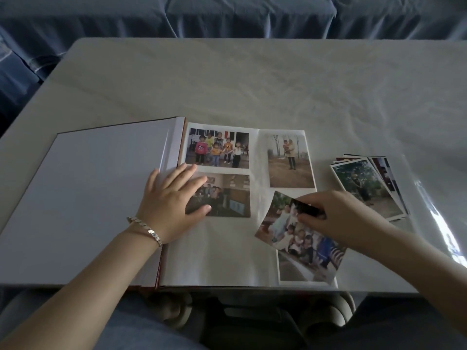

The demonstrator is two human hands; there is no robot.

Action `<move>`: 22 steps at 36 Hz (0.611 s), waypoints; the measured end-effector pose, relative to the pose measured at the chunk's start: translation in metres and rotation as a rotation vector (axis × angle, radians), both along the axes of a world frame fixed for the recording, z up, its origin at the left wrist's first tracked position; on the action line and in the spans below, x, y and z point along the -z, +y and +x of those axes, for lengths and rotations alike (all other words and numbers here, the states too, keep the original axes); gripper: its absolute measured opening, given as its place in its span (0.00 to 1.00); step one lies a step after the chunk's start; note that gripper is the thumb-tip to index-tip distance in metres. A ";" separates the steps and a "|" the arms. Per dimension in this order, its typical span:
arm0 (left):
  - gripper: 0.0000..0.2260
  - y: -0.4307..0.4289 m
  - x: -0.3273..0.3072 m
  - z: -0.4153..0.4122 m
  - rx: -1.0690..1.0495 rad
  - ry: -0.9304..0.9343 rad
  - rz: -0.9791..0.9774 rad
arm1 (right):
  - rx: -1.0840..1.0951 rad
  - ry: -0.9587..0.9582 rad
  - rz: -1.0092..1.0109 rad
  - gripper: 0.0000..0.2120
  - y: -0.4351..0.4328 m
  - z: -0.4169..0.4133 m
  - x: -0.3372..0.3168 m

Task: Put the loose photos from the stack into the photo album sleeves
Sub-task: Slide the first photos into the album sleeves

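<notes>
— Four prints already down on the right-hand page (222,248) of the photo album (126,248)?
— Counted four; two landscape ones, one above the other beside the spine; one upright further right; one at the near right corner, half covered.
— Covered by what?
— By the loose photo (285,231); lying tilted across the page, overlapping that corner print.
— And the right grip (336,215)?
— Closed down on the loose photo's upper edge, fingertips curled and pinching; blurred there, so hard to read any finer.
— Left grip (174,198)?
— Spread flat, fingers straight, holding nothing; pressing down by the spine, fingertips resting over the lower landscape print; wearing a bracelet (146,229) at the wrist.
— Left-hand page (88,185)?
— Blank white; lying flat.
— The stack (366,188)?
— Fanned out on the counter (252,84) just right of the album, apart from the right grip; sitting by a clear film (434,210) spread out to the right; under it or over it, cannot tell.
— Behind the counter?
— Blue cloth (227,13), draped in folds.
</notes>
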State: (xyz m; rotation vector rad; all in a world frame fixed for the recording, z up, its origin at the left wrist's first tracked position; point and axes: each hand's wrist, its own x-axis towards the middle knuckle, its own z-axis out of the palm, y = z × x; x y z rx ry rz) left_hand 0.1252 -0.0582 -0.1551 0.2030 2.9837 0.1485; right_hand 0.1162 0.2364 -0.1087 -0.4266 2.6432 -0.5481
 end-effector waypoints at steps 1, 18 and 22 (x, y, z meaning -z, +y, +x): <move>0.32 0.000 0.000 0.000 0.001 -0.001 -0.001 | -0.010 -0.027 -0.008 0.07 -0.003 0.002 0.002; 0.28 -0.001 0.000 0.000 0.012 -0.006 0.013 | -0.066 -0.457 -0.218 0.05 -0.046 -0.011 0.029; 0.28 -0.001 -0.001 0.001 0.014 0.006 0.027 | 0.013 -0.460 -0.267 0.06 -0.039 -0.009 0.029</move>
